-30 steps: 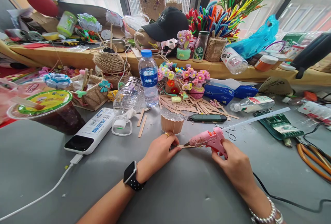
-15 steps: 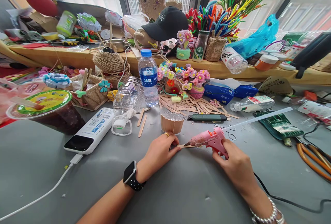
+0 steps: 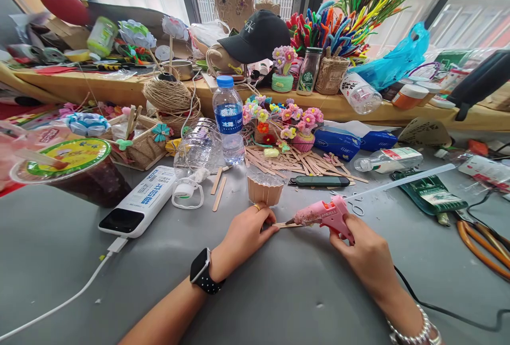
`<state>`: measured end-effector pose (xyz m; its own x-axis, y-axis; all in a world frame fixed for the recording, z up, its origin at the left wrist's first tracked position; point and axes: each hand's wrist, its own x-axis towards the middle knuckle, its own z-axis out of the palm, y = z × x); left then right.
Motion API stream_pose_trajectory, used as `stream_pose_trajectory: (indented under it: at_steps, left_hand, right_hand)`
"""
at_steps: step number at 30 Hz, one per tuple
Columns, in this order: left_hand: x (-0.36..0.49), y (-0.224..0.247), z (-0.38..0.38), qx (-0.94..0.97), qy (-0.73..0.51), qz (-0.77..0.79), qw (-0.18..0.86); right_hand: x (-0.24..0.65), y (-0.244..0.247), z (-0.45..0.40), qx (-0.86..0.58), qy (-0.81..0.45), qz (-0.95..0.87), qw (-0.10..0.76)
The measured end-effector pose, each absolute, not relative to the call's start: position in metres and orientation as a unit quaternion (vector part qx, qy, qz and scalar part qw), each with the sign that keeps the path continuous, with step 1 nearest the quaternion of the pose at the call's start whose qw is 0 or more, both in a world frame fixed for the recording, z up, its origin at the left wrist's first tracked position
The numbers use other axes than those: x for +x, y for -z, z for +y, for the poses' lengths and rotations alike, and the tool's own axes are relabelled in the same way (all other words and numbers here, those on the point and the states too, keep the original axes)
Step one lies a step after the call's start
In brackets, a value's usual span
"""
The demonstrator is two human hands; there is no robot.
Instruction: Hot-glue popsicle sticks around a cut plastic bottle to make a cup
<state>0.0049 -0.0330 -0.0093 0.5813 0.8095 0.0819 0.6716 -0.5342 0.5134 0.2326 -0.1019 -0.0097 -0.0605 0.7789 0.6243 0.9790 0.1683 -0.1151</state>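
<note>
My left hand (image 3: 247,231), with a ring and a black watch, pinches the left end of a flat wooden stick (image 3: 285,225) lying on the grey table. My right hand (image 3: 364,244) is wrapped round the handle of a pink glue gun (image 3: 324,215). The gun's nozzle points left and sits at the stick's upper surface, partly covering its right part. A long translucent glue stick (image 3: 402,181) juts from the gun's back. Just beyond my left fingers stands a small cup faced with wooden sticks (image 3: 264,191), a clear plastic rim above it.
Loose wooden sticks (image 3: 274,162) lie behind the cup, beside a dark green cutter (image 3: 321,181). A water bottle (image 3: 228,122) stands behind. To the left are a white power bank (image 3: 139,201) and a drink cup (image 3: 79,175); small scissors (image 3: 356,208) lie right.
The glue gun and my right hand have shifted slightly to the right, moving the nozzle a little along the stick. My left hand has stayed in place.
</note>
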Motion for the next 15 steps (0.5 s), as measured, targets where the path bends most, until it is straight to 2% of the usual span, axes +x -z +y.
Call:
stream_pose_trajectory:
  at_steps: [15]
  left_hand:
    - [0.0053,0.0099,-0.0332,0.862,-0.154,0.430,0.220]
  right_hand:
    - [0.2356,0.0072,-0.1025,-0.603,0.172,-0.717,0.303]
